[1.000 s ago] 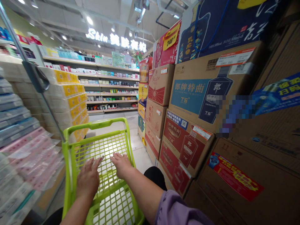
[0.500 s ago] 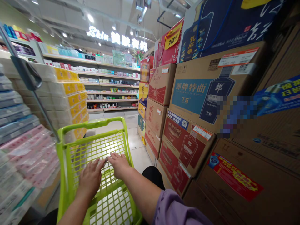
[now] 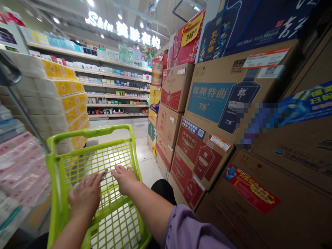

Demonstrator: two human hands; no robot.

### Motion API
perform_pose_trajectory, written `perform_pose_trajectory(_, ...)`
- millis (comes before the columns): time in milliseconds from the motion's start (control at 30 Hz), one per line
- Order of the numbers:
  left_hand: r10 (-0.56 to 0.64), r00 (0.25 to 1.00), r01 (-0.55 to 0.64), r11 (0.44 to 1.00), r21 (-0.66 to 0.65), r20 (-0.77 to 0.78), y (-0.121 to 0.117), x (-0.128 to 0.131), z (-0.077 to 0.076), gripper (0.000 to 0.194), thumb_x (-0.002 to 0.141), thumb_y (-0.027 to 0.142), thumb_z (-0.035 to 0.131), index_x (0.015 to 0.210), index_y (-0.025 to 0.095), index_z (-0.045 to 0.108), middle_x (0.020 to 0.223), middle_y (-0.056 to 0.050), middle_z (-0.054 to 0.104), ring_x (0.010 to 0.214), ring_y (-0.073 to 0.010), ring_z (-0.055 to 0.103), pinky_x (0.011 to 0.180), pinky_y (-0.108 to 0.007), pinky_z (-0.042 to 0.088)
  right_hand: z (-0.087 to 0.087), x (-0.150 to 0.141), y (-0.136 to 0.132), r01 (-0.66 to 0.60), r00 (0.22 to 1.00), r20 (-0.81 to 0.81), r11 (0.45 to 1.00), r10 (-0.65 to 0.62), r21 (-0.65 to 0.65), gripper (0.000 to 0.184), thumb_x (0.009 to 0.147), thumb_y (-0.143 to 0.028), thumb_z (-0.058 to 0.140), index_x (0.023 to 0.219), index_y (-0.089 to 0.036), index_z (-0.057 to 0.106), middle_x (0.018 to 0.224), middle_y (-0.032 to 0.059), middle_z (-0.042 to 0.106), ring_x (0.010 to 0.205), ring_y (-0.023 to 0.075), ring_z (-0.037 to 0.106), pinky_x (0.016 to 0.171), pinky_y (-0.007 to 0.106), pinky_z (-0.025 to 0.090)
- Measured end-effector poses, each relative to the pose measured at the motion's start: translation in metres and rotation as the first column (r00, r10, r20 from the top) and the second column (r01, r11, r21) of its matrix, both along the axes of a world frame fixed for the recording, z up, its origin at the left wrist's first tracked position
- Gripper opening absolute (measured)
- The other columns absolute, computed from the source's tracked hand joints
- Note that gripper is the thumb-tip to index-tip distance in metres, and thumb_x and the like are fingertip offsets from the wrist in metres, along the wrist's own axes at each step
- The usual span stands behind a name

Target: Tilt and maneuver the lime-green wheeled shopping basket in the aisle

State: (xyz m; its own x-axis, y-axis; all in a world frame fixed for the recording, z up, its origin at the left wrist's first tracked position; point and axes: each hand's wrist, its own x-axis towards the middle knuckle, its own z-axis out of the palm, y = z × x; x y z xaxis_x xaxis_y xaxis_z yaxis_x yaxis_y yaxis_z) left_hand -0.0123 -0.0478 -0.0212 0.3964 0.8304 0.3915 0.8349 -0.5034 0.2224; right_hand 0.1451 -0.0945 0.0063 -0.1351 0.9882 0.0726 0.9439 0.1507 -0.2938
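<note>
A lime-green plastic shopping cart point(image 3: 89, 133) stands right in front of me, and nothing shows through its mesh. My left hand point(image 3: 85, 195) lies flat on the cart's near crossbar, fingers stretched forward; something pale shows just under its outer edge, and I cannot make it out. My right hand point(image 3: 124, 178) rests beside it on the same bar, fingers extended and slightly spread. A lilac sleeve point(image 3: 192, 230) covers my right upper arm.
A tall stack of brown, red and blue liquor cartons point(image 3: 215, 103) walls off the right side, close to the cart. Stacked packs of tissue paper point(image 3: 64, 100) line the left. A tiled aisle point(image 3: 141, 152) leads ahead to skincare shelves point(image 3: 116, 93).
The cart and both hands have shifted left in view. The carton stack looms a little nearer, and the left hand sits slightly further from the right hand.
</note>
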Motion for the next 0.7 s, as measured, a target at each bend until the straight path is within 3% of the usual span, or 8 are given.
perform_pose_trajectory(200, 0.020, 0.994, -0.009, 0.994, 0.105, -0.111, -0.001, -0.005, 0.004, 0.054, 0.087, 0.009, 0.032, 0.132, 0.026, 0.055, 0.137, -0.010, 0.054, 0.122, -0.0342, 0.048, 0.096, -0.056, 0.042, -0.002, 0.000, 0.000, -0.004, 1.000, -0.004, 1.000, 0.004, 0.016, 0.083, 0.075, -0.008, 0.056, 0.149, -0.017, 0.019, 0.159, 0.0087, 0.015, 0.146, 0.0204, 0.013, 0.117, 0.051, 0.019)
perform_pose_trajectory(367, 0.099, 0.994, -0.088, 0.978, 0.188, -0.050, 0.012, -0.012, -0.003, 0.052, 0.085, 0.007, 0.031, 0.127, 0.019, 0.059, 0.130, -0.011, 0.057, 0.119, -0.0310, 0.051, 0.100, -0.047, 0.043, -0.005, 0.001, 0.002, -0.012, 1.000, -0.007, 1.000, 0.012, 0.024, 0.084, 0.074, -0.009, 0.058, 0.149, -0.017, 0.020, 0.159, 0.0088, 0.016, 0.146, 0.0211, 0.014, 0.117, 0.051, 0.020)
perform_pose_trajectory(567, -0.138, 0.984, 0.155, 0.974, 0.164, -0.110, 0.019, -0.010, -0.011, 0.057, 0.081, 0.001, 0.033, 0.126, 0.024, 0.060, 0.128, -0.007, 0.060, 0.121, -0.0249, 0.051, 0.106, -0.041, 0.040, -0.001, 0.000, 0.000, 0.007, 1.000, -0.016, 1.000, -0.007, 0.002, 0.086, 0.074, -0.008, 0.057, 0.149, -0.023, 0.018, 0.159, 0.0069, 0.015, 0.146, 0.0177, 0.012, 0.118, 0.048, 0.017)
perform_pose_trajectory(700, -0.018, 0.998, 0.029, 0.980, 0.197, -0.060, 0.022, -0.014, -0.009, 0.055, 0.079, 0.000, 0.035, 0.126, 0.016, 0.059, 0.129, -0.013, 0.058, 0.123, -0.0279, 0.050, 0.107, -0.043, 0.038, -0.002, 0.001, 0.001, 0.010, 1.000, -0.018, 1.000, -0.010, -0.002, 0.086, 0.073, -0.007, 0.057, 0.149, -0.023, 0.019, 0.159, 0.0075, 0.014, 0.147, 0.0177, 0.010, 0.118, 0.048, 0.016)
